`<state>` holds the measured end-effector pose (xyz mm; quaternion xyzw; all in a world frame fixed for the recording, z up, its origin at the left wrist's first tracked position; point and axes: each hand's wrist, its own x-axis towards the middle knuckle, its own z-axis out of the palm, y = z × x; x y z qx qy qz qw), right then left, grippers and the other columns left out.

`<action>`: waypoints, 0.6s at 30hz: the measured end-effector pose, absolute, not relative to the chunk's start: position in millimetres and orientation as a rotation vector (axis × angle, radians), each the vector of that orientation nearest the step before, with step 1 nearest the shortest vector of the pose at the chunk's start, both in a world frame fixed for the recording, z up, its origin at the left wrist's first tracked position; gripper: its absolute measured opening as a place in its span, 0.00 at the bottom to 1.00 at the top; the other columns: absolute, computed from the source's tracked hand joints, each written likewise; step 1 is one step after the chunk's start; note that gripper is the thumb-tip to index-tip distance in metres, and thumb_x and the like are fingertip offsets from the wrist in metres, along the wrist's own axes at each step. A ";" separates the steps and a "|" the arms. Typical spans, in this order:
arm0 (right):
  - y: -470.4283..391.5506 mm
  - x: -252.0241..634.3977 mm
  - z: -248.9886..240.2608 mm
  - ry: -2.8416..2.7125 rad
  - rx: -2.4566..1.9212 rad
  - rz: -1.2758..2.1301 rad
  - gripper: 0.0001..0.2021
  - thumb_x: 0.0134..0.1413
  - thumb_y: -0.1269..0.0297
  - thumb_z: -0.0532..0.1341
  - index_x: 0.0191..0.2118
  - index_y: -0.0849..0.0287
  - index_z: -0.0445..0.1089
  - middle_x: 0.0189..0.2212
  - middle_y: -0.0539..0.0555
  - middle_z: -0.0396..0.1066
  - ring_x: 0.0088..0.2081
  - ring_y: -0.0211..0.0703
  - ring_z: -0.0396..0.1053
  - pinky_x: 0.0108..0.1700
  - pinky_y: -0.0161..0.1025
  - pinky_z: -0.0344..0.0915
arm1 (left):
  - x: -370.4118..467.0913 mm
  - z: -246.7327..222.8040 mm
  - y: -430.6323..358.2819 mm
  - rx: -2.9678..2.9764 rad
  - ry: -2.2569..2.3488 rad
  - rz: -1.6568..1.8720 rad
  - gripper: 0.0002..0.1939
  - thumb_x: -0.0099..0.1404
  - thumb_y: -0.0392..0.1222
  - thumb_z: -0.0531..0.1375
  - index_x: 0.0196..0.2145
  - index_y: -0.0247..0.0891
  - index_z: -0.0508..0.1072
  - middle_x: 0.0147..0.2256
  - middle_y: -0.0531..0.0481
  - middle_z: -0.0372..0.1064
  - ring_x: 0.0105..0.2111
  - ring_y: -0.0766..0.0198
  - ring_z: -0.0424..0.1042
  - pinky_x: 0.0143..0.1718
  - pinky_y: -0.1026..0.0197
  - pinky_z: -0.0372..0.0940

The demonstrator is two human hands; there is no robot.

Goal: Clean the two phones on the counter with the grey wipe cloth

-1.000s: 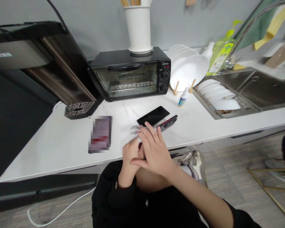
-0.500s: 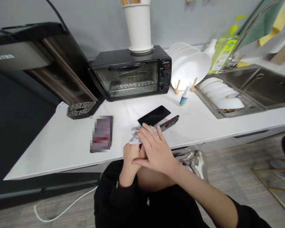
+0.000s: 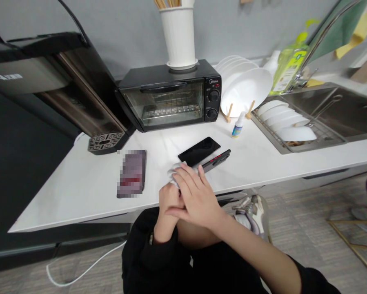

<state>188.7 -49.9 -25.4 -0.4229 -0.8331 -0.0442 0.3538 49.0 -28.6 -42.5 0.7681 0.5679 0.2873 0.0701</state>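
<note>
A crumpled white cloth or tissue (image 3: 174, 169) sticks out around the fingers of my left hand (image 3: 168, 201). That hand is closed on the cloth, though much of its grip is hidden. My right hand (image 3: 198, 197) lies across it with fingers stretched flat over the cloth and thumb apart. Just beyond my fingers, a black phone (image 3: 199, 151) lies on the white counter (image 3: 88, 192). Beside it is a dark phone case or phone (image 3: 216, 160) with red side buttons, its near end covered by my right hand.
A pixelated purple-grey flat item (image 3: 132, 173) lies to the left. Behind stand a black toaster oven (image 3: 171, 102) and a coffee machine or dispenser (image 3: 106, 143). Rightward are a small spray bottle (image 3: 237, 125), white plates (image 3: 244, 90), bowls (image 3: 296, 132) and a sink (image 3: 354, 118).
My right hand has shifted slightly left over the cloth and my left hand. Less of the cloth shows now. The items on the counter have stayed put.
</note>
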 end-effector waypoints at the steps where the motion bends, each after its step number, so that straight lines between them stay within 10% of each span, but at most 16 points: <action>1: -47.3 193.8 -25.6 -2.156 -1.082 -0.121 0.36 0.69 0.38 0.53 0.66 0.67 0.62 0.65 0.66 0.68 0.70 0.59 0.57 0.75 0.58 0.42 | 48.3 -42.1 -29.4 2.311 1.692 0.868 0.09 0.68 0.38 0.58 0.33 0.38 0.78 0.27 0.45 0.79 0.24 0.57 0.74 0.28 0.60 0.62; 9: -11.8 282.2 -18.0 -1.647 -1.340 0.092 0.19 0.76 0.53 0.47 0.41 0.56 0.70 0.37 0.57 0.74 0.40 0.51 0.68 0.50 0.48 0.64 | 72.5 9.5 -26.0 1.892 1.347 1.337 0.07 0.68 0.45 0.67 0.38 0.40 0.76 0.35 0.52 0.80 0.38 0.63 0.78 0.43 0.64 0.68; 18: -5.7 246.9 -23.3 -1.301 -1.349 0.344 0.27 0.76 0.46 0.46 0.25 0.54 0.60 0.18 0.45 0.58 0.22 0.38 0.55 0.27 0.38 0.49 | 115.7 -2.8 7.8 1.783 1.082 1.379 0.12 0.66 0.44 0.67 0.45 0.36 0.82 0.43 0.43 0.83 0.43 0.55 0.82 0.48 0.56 0.75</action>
